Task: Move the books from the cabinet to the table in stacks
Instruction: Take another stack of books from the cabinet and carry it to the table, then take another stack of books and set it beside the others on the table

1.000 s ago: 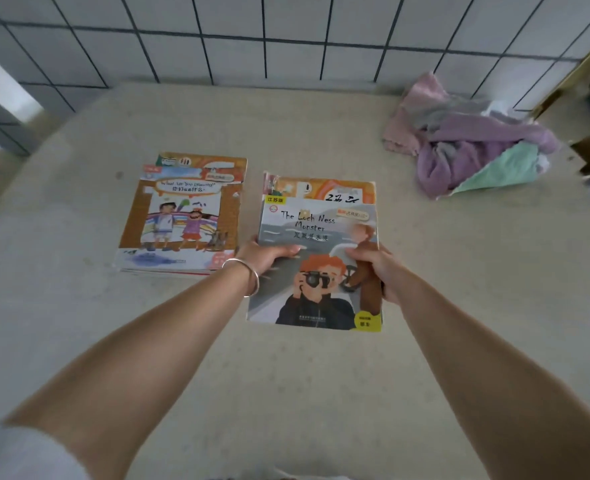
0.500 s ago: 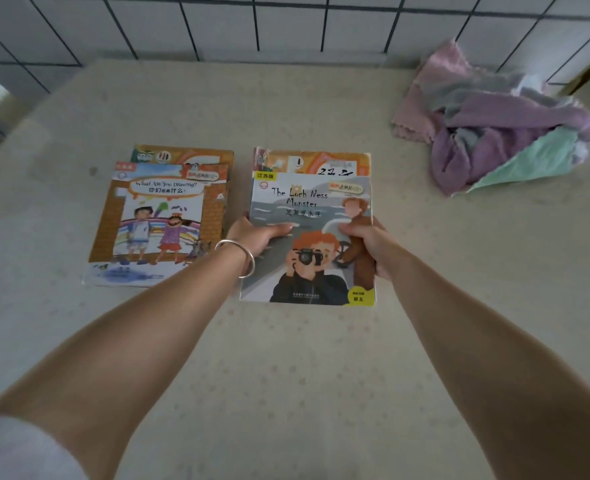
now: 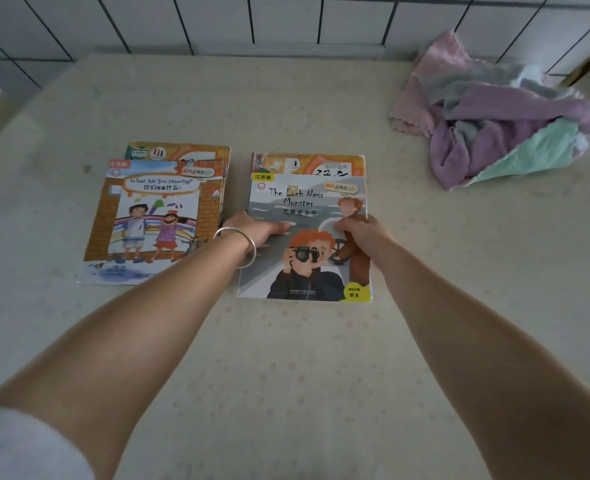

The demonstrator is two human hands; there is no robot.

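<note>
Two stacks of thin picture books lie side by side on the beige table (image 3: 286, 358). The left stack (image 3: 155, 216) shows "What Are You Drawing?" on top, with an orange book under it poking out at the far edge. On the right stack lies "The Loch Ness Monster" (image 3: 304, 271), over an orange book (image 3: 311, 164). My left hand (image 3: 255, 230), a silver bangle on its wrist, grips that top book at its left edge, thumb on the cover. My right hand (image 3: 359, 233) grips its right edge the same way.
A crumpled pile of pink, purple, grey and mint cloths (image 3: 494, 123) sits at the table's back right. A white tiled wall (image 3: 286, 22) runs along the far edge. The cabinet is out of view.
The Loch Ness Monster book came down and forward in both hands and now lies on the right stack. The view has shifted closer to the table.
</note>
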